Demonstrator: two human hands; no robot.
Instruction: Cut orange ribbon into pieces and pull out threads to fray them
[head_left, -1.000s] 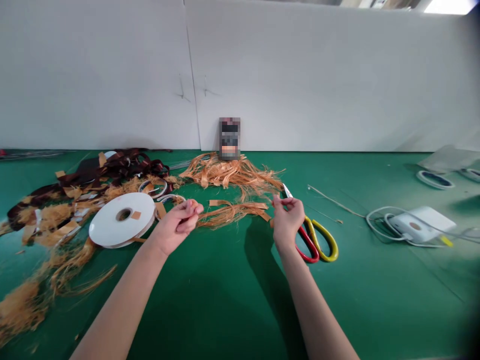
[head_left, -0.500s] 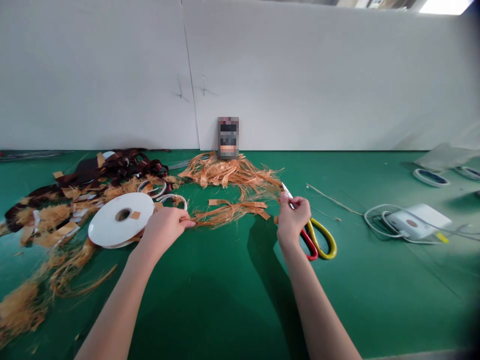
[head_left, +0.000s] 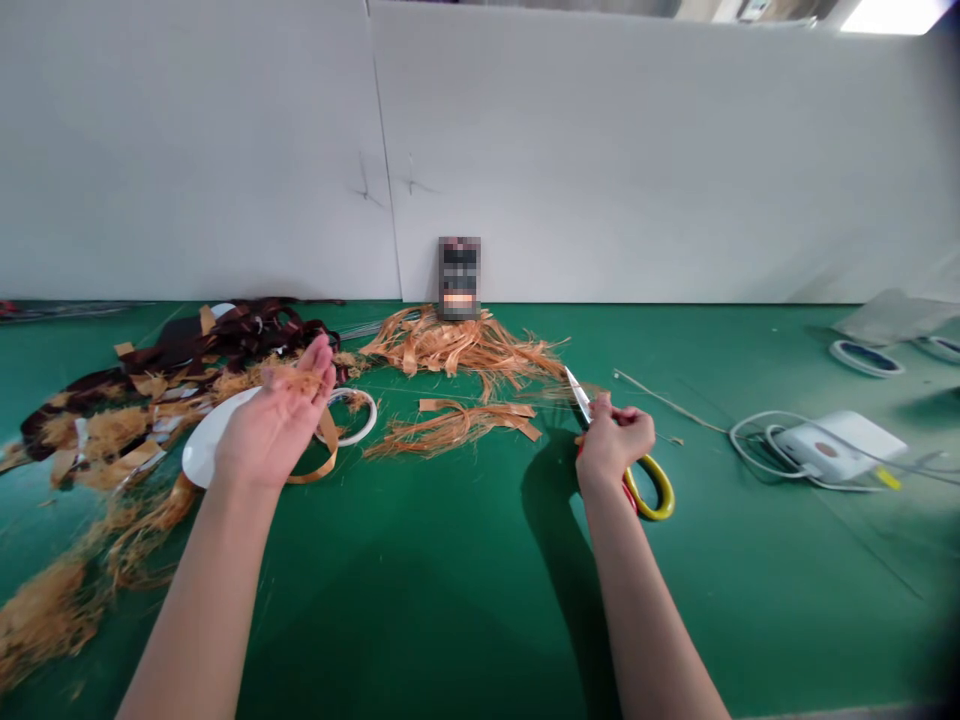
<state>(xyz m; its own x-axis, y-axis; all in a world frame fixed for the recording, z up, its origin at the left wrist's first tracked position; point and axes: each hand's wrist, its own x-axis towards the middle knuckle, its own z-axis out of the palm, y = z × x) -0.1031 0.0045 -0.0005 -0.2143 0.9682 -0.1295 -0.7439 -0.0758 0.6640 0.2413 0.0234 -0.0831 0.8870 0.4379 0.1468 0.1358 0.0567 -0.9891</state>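
1. Head camera shows the person's left hand [head_left: 276, 420] open, palm up, a small tuft of orange fibres [head_left: 300, 380] lying across it.
2. Right hand [head_left: 613, 445] closed firmly around a pair of scissors [head_left: 579, 397], blades pointing up and away, yellow handle showing below the fist.
3. From here, those scissors are held over the green desk [head_left: 420, 620], just right of a loose bunch of orange strands [head_left: 454, 428].
4. Left hand sits over a white tape spool [head_left: 214, 450], partly hiding it; an orange ribbon [head_left: 322, 450] loops beside a white ring [head_left: 358, 420].
5. Farther back lie a bigger orange heap [head_left: 465, 350] and dark maroon ribbon [head_left: 240, 335]; off to the right, a white device with coiled cable [head_left: 829, 445].
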